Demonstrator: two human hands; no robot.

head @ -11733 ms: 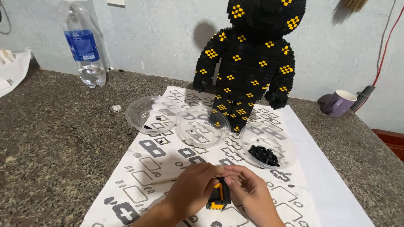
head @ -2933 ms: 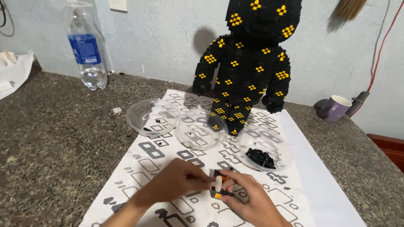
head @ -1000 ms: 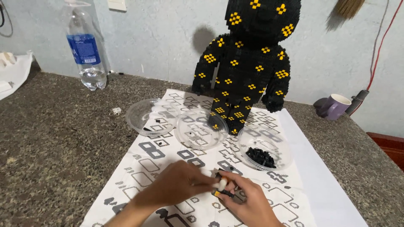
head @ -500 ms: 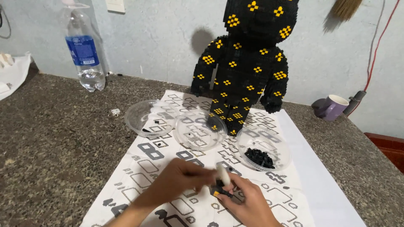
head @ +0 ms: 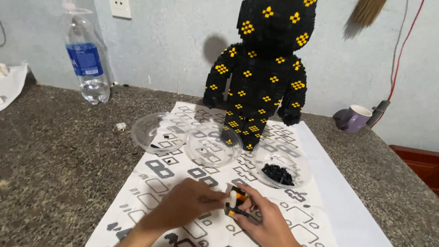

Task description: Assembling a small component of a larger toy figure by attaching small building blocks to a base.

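1. Water bottle (head: 88, 59): clear plastic, blue label, upright at the far left of the granite counter (head: 50, 151), against the wall.
2. Left bowl (head: 155, 132): clear plastic, on the printed paper sheet (head: 151, 183); a few dark bits inside.
3. Left hand (head: 185, 206): low on the sheet, fingers closed in a pinch around a small white tool (head: 232, 198), its tip pressed to the top of the block piece.
4. Middle bowl (head: 212, 145): clear; contents too faint to tell.
5. Block piece (head: 237, 202): small black-and-orange assembly, held between both hands just above the sheet, near the bottom centre.
6. Block figure (head: 265, 68): tall, black with yellow flower-like spots, standing at the sheet's far end, well apart from the hands.
7. Right hand (head: 263, 219): fingers curled about the block piece from below and the side, gripping it steady.
8. Right bowl (head: 281, 164): clear, holding a heap of small black bricks.
9. Purple mug (head: 354, 118): far right, near the wall.
10. Handling note, as judgement: pressing appeared best done straight down with the tool, the right hand bracing the piece squarely, so that studs seated evenly and nothing skewed or popped loose.
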